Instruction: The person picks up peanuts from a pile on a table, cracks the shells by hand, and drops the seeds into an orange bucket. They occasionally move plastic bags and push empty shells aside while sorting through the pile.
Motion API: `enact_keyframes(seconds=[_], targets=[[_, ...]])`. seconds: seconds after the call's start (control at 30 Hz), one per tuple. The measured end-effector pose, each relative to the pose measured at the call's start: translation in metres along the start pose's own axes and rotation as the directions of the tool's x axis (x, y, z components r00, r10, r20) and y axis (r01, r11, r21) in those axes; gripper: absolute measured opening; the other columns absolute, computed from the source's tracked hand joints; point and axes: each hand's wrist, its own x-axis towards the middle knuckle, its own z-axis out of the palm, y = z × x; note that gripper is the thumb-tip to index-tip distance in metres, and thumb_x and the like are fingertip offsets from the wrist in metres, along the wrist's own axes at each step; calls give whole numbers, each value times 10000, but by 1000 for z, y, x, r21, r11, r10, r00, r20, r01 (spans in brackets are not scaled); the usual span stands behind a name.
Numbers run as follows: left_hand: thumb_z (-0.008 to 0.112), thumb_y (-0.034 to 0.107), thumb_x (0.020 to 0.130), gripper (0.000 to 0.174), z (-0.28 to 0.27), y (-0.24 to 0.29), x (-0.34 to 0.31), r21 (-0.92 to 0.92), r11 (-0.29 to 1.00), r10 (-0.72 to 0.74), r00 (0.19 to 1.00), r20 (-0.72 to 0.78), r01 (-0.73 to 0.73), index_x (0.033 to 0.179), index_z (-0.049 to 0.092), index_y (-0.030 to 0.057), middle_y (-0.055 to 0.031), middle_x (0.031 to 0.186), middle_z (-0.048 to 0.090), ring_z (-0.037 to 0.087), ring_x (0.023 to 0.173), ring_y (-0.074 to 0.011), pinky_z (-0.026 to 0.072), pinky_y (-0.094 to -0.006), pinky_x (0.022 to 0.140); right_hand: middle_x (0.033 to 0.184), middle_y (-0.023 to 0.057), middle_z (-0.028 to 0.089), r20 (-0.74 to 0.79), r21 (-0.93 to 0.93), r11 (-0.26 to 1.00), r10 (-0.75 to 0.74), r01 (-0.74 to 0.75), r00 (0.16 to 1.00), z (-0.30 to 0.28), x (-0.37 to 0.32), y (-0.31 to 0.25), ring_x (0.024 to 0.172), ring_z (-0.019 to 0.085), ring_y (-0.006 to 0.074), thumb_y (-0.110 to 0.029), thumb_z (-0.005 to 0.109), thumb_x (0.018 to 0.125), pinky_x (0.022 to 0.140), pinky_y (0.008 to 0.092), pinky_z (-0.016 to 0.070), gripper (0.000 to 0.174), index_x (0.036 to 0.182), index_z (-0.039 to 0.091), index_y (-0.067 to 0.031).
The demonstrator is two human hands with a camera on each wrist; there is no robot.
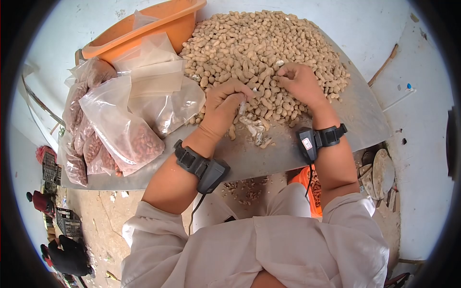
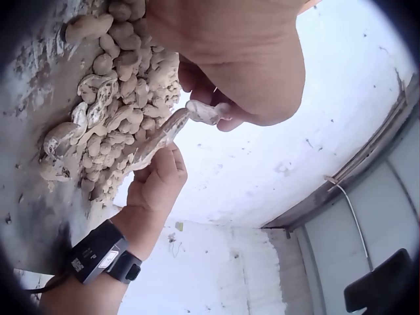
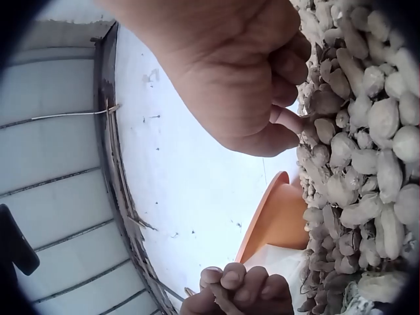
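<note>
My left hand (image 1: 222, 108) is at the near edge of the peanut pile (image 1: 259, 43), thumb and fingers pinching a pale shell piece (image 2: 207, 112). Broken shells (image 1: 257, 128) lie just below its fingertips on the metal tabletop. To its right, my right hand (image 1: 303, 86) reaches onto the pile with curled fingers. In the right wrist view, thumb and forefinger of the right hand (image 3: 243, 79) close on a peanut (image 3: 307, 131) at the pile's edge; the fingers partly hide it. The left hand (image 3: 243, 292) shows low in that view.
Clear bags of reddish kernels (image 1: 137, 144) stand at the left, with empty-looking plastic bags (image 1: 153, 72) behind them. An orange basin (image 1: 153, 31) is at the back left. Below the table edge sits an orange container (image 1: 302, 178). Two people (image 1: 69, 257) are at the far lower left.
</note>
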Motion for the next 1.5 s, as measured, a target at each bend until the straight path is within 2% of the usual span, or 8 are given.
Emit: enact_keyframes(seconds=[0.17, 0.27, 0.5, 0.87, 0.97, 1.2, 1.27, 1.5], targets=[[447, 133, 860, 236, 6, 6, -2, 46, 999, -28, 999, 21, 27, 792, 626, -5, -22, 700, 553, 475, 655, -88, 374, -216, 599, 732, 129, 626, -49, -92, 994, -60, 56, 997, 6, -11, -27, 668, 611, 254, -204, 619, 745, 631, 360, 482, 266, 980, 643, -79], [448, 196, 889, 283, 9, 8, -1, 81, 996, -45, 999, 14, 44, 799, 635, 4, -10, 680, 546, 466, 641, -79, 369, -210, 580, 764, 153, 635, -88, -347, 916, -244, 200, 966, 23, -3, -10, 726, 622, 309, -208, 549, 795, 667, 410, 494, 295, 1058, 623, -97], [516, 156, 899, 195, 14, -3, 2, 49, 995, -87, 991, -103, 93, 934, 650, 19, 23, 728, 546, 459, 654, -44, 373, -180, 558, 789, 161, 637, 50, -479, 867, -131, 139, 990, 20, -2, -22, 772, 614, 339, -212, 514, 837, 685, 447, 489, 196, 960, 626, -108], [594, 58, 841, 192, 10, -19, 8, 375, 927, 56, 981, -184, 18, 1026, 625, 16, -14, 852, 578, 513, 707, -75, 471, -209, 625, 785, 170, 624, 114, -444, 874, -163, 197, 980, 21, -6, -25, 756, 591, 361, -206, 565, 818, 655, 439, 468, 179, 937, 622, -85], [605, 55, 832, 205, 12, -16, 8, 432, 902, 122, 971, -206, -21, 1033, 628, 24, -22, 849, 573, 526, 714, -90, 472, -223, 633, 746, 156, 615, 69, -360, 891, -271, 277, 960, 22, -6, -20, 718, 601, 318, -178, 571, 819, 623, 395, 466, 146, 921, 616, -84], [675, 74, 776, 230, 10, -15, 11, 507, 851, 220, 969, -111, -136, 1002, 650, 38, -55, 819, 582, 557, 731, -137, 460, -252, 640, 686, 87, 567, 8, 272, 891, -380, 364, 925, 24, -20, -41, 602, 539, 186, -140, 565, 848, 575, 290, 439, 94, 855, 575, -47], [673, 77, 779, 221, 12, -11, 10, 405, 911, 132, 986, -103, -79, 994, 649, 31, -56, 794, 584, 562, 731, -145, 459, -261, 647, 679, 59, 552, -62, 352, 859, -376, 372, 925, 35, -19, -35, 600, 514, 131, -127, 552, 866, 572, 257, 428, 89, 871, 562, -39], [618, 119, 852, 149, 16, -4, 6, 356, 934, 71, 990, -121, -23, 949, 635, 7, -2, 720, 565, 502, 646, -67, 431, -218, 588, 753, -5, 549, 60, 703, 700, -230, 122, 971, 48, -23, -37, 682, 502, 73, -119, 539, 887, 621, 230, 427, 111, 937, 536, -20]])
